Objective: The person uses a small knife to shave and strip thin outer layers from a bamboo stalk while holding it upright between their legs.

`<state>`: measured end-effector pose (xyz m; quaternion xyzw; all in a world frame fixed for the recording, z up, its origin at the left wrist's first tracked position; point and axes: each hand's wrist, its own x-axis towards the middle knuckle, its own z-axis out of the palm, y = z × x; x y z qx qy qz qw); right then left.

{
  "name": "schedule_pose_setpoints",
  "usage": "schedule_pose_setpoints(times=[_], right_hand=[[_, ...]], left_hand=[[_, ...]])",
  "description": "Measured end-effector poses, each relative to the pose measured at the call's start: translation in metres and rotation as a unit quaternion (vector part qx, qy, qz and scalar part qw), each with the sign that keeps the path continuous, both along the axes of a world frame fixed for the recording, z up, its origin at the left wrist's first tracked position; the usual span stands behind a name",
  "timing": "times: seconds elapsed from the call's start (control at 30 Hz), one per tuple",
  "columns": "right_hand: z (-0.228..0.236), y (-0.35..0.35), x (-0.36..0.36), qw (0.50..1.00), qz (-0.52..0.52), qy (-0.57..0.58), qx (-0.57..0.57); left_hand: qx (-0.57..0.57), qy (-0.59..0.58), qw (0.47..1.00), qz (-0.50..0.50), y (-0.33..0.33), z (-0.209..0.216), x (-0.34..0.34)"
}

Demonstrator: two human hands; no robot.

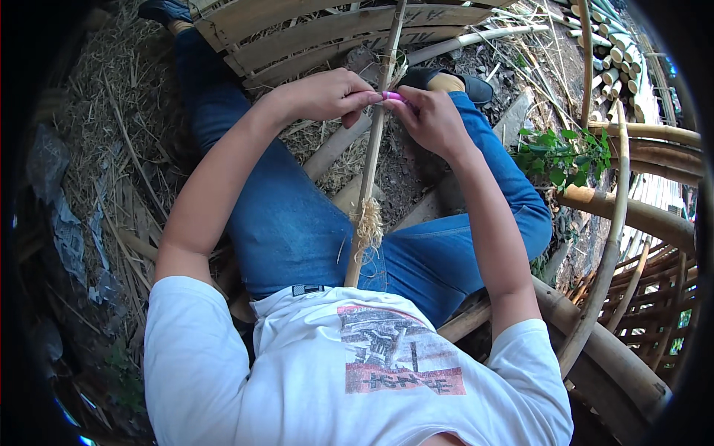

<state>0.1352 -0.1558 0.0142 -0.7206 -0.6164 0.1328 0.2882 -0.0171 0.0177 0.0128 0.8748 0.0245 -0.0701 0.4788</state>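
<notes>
A slim bamboo pole (pixel 377 141) runs lengthwise between my legs, from my waist to beyond a wooden crate. My right hand (pixel 431 121) is closed on a small pink-handled tool (pixel 393 96) lying across the pole; its working end is hidden. On the pole's other side, my left hand (pixel 338 94) is closed, thumb and fingers pinched at the tool's far end. What the left fingers grip is too small to tell. Curly pale shavings (pixel 368 224) cling to the pole nearer my lap.
Beyond my hands stands a slatted wooden crate (pixel 312 37). Cut bamboo lengths (pixel 617 63) are stacked at the far right. A leafy green plant (pixel 565 154) grows by my right knee, beside thick bamboo rails (pixel 632 212). Straw (pixel 123 97) litters the ground at left.
</notes>
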Motion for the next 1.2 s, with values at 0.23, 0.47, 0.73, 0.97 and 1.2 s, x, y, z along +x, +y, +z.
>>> schedule_pose_setpoints(times=[0.23,0.47,0.73,0.97,1.2], right_hand=[[0.015,-0.005,-0.004,0.998,0.006,-0.049,-0.037],[0.010,0.015,0.018,0.998,0.039,-0.041,-0.007],[0.008,0.017,0.019,0.997,0.045,-0.014,-0.053],[0.001,0.011,0.016,0.999,0.040,-0.013,0.004],[-0.007,-0.002,0.004,1.000,0.015,0.003,0.020]], left_hand=[[-0.088,-0.027,0.996,0.022,-0.009,-0.010,-0.010],[0.037,-0.055,0.997,0.033,0.016,0.008,0.015],[-0.064,-0.023,0.998,0.019,0.016,0.000,0.016],[-0.175,-0.018,0.984,0.001,0.005,-0.013,0.009],[-0.108,-0.005,0.994,-0.023,-0.001,-0.003,0.004]])
